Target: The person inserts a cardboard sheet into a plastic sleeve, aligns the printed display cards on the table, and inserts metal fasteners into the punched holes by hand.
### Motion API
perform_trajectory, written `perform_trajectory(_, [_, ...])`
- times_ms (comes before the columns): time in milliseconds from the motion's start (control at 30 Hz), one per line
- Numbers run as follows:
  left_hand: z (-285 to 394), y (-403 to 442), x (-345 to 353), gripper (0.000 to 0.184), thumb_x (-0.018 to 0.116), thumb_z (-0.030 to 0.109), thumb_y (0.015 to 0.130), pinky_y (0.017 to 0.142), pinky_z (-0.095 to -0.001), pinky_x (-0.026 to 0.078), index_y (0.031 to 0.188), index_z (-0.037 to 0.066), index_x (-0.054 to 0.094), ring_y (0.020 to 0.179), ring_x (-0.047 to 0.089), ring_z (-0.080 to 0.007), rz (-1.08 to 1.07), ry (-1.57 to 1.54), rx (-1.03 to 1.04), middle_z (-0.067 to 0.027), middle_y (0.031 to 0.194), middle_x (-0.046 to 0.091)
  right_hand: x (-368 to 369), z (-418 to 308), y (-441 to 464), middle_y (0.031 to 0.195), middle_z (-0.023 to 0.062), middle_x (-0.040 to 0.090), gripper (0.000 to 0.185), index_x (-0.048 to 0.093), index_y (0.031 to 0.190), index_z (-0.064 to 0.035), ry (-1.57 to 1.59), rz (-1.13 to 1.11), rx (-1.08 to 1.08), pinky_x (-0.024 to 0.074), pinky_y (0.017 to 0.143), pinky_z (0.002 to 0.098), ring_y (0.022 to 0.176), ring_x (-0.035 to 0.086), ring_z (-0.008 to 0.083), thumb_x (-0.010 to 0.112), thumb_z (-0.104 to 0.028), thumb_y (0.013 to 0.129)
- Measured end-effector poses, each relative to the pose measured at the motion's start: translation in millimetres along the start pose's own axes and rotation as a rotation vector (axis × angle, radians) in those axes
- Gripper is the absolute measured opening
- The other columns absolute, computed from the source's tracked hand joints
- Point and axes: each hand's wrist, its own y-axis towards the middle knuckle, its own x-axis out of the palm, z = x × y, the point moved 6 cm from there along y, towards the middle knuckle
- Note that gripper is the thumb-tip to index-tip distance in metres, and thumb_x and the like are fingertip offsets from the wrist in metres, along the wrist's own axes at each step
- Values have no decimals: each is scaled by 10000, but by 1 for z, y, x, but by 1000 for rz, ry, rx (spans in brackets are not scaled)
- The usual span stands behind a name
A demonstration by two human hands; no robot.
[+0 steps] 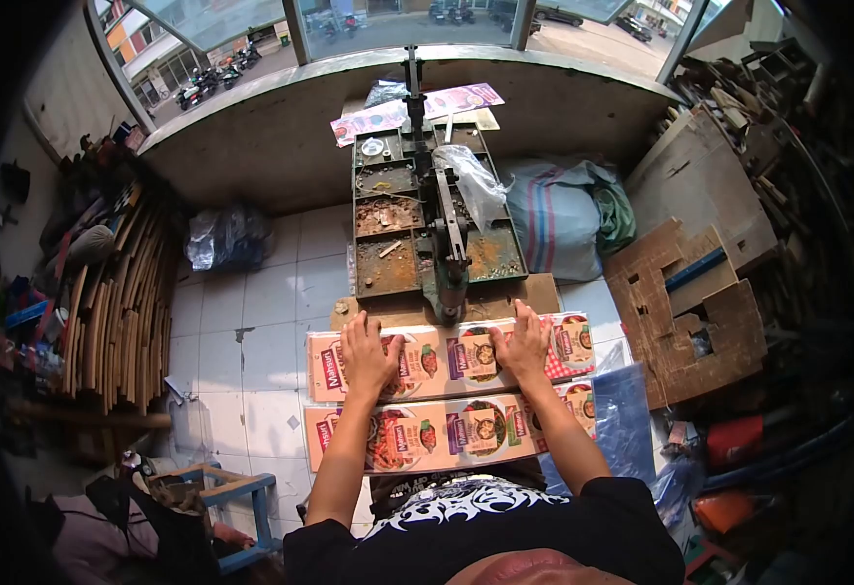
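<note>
Two long printed strips with food pictures lie side by side across the work surface in front of me. My left hand (368, 355) rests on the left part of the far printed strip (461, 357), fingers spread. On the same strip, further right, my right hand (523, 345) lies with its fingers apart. The near printed strip (451, 429) is closer to my body, partly under my forearms. Just beyond my hands, between them, stands the head of a dark metal hand press (450, 278). Its lower end is close to the strip's far edge; contact cannot be made out.
A compartmented metal tray (388, 213) with small loose bits surrounds the press. Another printed strip (466, 98) lies behind it. A large white sack (554, 219) stands right, near cut wooden boards (690, 312). Stacked planks (115, 302) and a blue-framed stool (237, 487) are left.
</note>
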Motion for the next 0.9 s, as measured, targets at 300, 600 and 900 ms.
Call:
perform_trajectory(300, [1,1,0,560,677,438,921,1209,-519,266,1245,-10,587,1370,428,-410,-54,5,-31,-228,1444,497,-2,-2,0,1380,132,556,682,493,1394,-47,-12,-21,-3,275,1173,627,1338,489,326,702,-476,906])
perform_trajectory(600, [-4,0,4,568,681,384,921,1199,-527,292,1319,13,514,1339,457,-424,49,-38,14,-224,1402,512,-3,-5,2,1433,161,514,757,443,1462,-53,-117,-20,-98,289,1159,618,1383,444,361,686,-508,908])
perform_trajectory(900, [-6,-4,1,527,696,255,926,1020,-516,414,1331,64,419,1169,535,-412,174,-127,43,-211,1275,557,7,1,1,1439,194,482,607,587,1298,-52,-135,-54,-49,252,1185,621,1428,369,369,647,-537,937])
